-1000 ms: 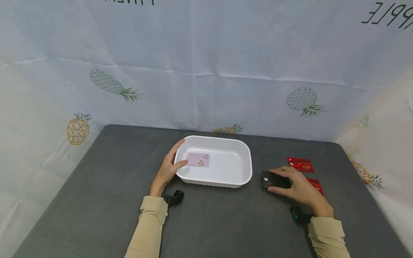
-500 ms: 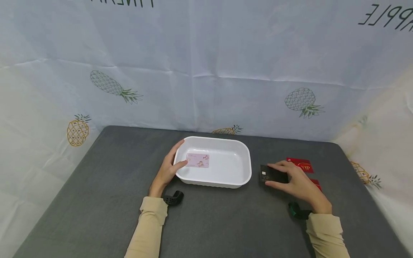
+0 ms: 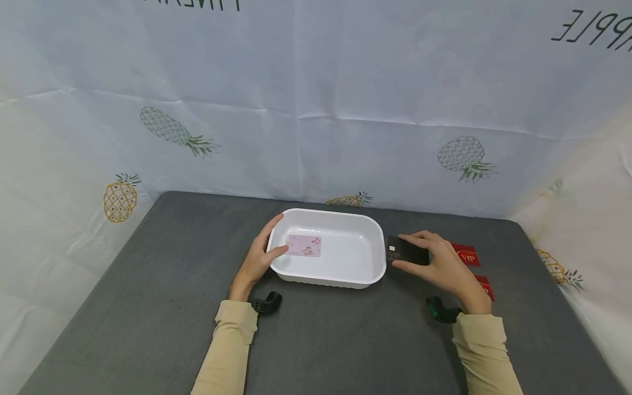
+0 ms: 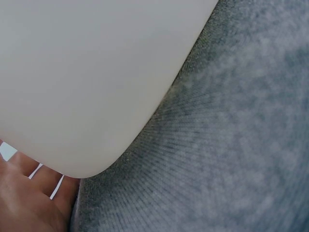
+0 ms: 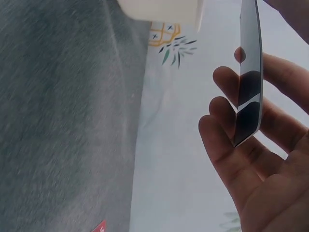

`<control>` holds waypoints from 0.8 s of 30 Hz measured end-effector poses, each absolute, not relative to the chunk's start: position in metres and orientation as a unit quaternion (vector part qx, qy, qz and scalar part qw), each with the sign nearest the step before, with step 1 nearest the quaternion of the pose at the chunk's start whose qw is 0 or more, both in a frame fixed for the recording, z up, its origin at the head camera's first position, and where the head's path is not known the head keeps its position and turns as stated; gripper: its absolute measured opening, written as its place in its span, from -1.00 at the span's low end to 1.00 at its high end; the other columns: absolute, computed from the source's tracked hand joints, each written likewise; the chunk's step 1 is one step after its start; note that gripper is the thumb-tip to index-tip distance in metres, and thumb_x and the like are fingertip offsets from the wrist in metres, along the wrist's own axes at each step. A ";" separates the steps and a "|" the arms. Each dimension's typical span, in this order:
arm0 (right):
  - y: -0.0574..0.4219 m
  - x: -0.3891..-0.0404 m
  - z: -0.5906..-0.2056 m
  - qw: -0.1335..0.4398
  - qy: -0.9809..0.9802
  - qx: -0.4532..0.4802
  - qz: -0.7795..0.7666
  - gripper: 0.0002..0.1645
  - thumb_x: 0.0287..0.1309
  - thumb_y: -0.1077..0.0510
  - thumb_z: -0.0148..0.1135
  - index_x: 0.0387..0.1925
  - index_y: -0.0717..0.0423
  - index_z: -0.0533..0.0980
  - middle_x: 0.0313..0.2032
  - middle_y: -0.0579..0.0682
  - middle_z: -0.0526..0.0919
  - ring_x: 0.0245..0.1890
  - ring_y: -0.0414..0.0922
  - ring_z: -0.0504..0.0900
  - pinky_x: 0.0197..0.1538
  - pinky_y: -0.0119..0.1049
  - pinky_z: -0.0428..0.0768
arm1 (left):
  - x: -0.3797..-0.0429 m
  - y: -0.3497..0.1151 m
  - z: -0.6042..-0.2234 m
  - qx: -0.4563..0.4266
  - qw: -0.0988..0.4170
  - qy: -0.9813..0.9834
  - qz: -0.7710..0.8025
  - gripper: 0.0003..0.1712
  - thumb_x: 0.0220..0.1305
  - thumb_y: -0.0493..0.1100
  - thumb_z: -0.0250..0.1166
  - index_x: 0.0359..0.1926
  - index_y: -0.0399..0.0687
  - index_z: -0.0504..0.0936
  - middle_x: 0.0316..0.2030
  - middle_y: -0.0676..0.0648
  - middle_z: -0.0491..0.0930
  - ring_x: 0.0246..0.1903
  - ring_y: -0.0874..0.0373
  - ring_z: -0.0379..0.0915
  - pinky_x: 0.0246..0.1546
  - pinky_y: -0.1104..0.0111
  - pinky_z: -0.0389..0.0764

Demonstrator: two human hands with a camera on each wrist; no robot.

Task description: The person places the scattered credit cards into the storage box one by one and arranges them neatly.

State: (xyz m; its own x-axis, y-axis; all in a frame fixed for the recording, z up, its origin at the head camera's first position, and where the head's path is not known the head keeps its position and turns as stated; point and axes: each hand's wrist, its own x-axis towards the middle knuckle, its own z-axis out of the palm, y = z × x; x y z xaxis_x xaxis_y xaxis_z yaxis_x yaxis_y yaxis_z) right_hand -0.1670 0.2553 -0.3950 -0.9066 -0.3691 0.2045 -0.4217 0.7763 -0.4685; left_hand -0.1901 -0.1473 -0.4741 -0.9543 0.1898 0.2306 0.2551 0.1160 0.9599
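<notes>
A white plastic tray [image 3: 350,249] stands on the dark table, with a pink VIP card [image 3: 306,246] lying in its left half. My left hand [image 3: 253,264] grips the tray's left end, thumb over the rim and fingers along the outside; in the left wrist view the tray's wall [image 4: 87,87] covers much of that hand. Just right of the tray, my right hand [image 3: 441,269] pinches a black VIP card [image 3: 407,250] between thumb and fingers. Seen edge-on in the right wrist view, the black card [image 5: 249,77] is off the table.
Two red VIP cards lie on the table behind my right hand: one farther back [image 3: 468,255], one nearer [image 3: 486,286] and partly covered by the wrist. A white cloth [image 3: 316,159] with pineapple prints hangs behind the grey table [image 3: 345,340].
My right hand has lifted the black card and carried it left and away from me, up to the tray's right side. My left hand and the tray have stayed put.
</notes>
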 end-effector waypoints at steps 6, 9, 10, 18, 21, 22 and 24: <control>0.245 -0.172 -0.391 0.041 -0.941 0.210 0.264 -0.27 0.02 -0.03 0.59 0.22 0.17 0.61 0.03 0.18 0.66 -0.02 0.09 0.59 -0.07 0.01 0.64 | -0.191 -0.147 -0.474 -0.149 0.026 -0.745 -0.650 -0.11 0.28 -0.35 0.25 0.59 -0.17 0.12 0.52 -0.35 0.18 0.32 -0.28 0.29 0.34 -0.23 0.28; 0.239 -0.172 -0.388 0.035 -0.941 0.206 0.268 -0.26 0.02 -0.05 0.59 0.22 0.16 0.62 0.04 0.19 0.66 -0.02 0.10 0.59 -0.06 0.00 0.62 | -0.191 -0.147 -0.476 -0.149 0.028 -0.745 -0.649 -0.11 0.28 -0.36 0.24 0.58 -0.20 0.12 0.52 -0.35 0.17 0.33 -0.28 0.29 0.34 -0.23 0.27; 0.237 -0.172 -0.388 0.034 -0.940 0.205 0.270 -0.27 0.02 -0.05 0.59 0.21 0.16 0.62 0.04 0.19 0.66 -0.01 0.10 0.59 -0.04 0.00 0.60 | -0.191 -0.147 -0.475 -0.149 0.029 -0.746 -0.648 -0.12 0.28 -0.36 0.24 0.59 -0.20 0.12 0.52 -0.34 0.18 0.32 -0.28 0.29 0.34 -0.22 0.29; 0.214 -0.179 -0.390 0.040 -0.932 0.209 0.293 -0.25 -0.01 -0.03 0.61 0.20 0.20 0.62 0.03 0.17 0.67 -0.07 0.05 0.59 -0.13 -0.14 0.66 | -0.191 -0.150 -0.473 -0.144 0.026 -0.747 -0.648 -0.10 0.30 -0.35 0.26 0.60 -0.06 0.14 0.52 -0.28 0.22 0.33 -0.18 0.31 0.27 0.31 0.38; 0.205 -0.180 -0.391 0.038 -0.930 0.209 0.301 -0.25 0.00 -0.01 0.61 0.21 0.21 0.61 0.04 0.19 0.65 -0.05 0.07 0.58 -0.11 -0.11 0.65 | -0.191 -0.149 -0.473 -0.146 0.025 -0.749 -0.645 -0.11 0.29 -0.35 0.26 0.60 -0.08 0.14 0.51 -0.30 0.22 0.32 -0.19 0.32 0.27 0.25 0.40; 0.202 -0.180 -0.391 0.039 -0.928 0.210 0.304 -0.26 0.00 -0.01 0.61 0.21 0.21 0.61 0.03 0.19 0.65 -0.06 0.07 0.58 -0.11 -0.10 0.65 | -0.191 -0.149 -0.473 -0.146 0.026 -0.750 -0.645 -0.10 0.29 -0.35 0.27 0.60 -0.09 0.14 0.51 -0.31 0.23 0.30 -0.20 0.33 0.28 0.19 0.41; 0.197 -0.180 -0.393 0.042 -0.927 0.210 0.308 -0.26 0.00 0.00 0.61 0.20 0.21 0.62 0.02 0.21 0.65 -0.06 0.09 0.58 -0.12 -0.09 0.63 | -0.190 -0.148 -0.472 -0.147 0.025 -0.750 -0.644 -0.11 0.29 -0.35 0.26 0.59 -0.11 0.14 0.50 -0.32 0.23 0.28 -0.21 0.34 0.27 0.07 0.41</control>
State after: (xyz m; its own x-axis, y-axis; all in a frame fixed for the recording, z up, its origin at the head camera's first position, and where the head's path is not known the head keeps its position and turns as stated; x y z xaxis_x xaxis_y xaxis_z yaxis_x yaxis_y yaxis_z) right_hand -0.1801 0.1970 -0.3930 -0.9083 -0.3636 0.2069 -0.4150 0.7215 -0.5542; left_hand -0.1904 -0.1479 -0.4724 -0.9557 0.1875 0.2271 0.2528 0.1271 0.9591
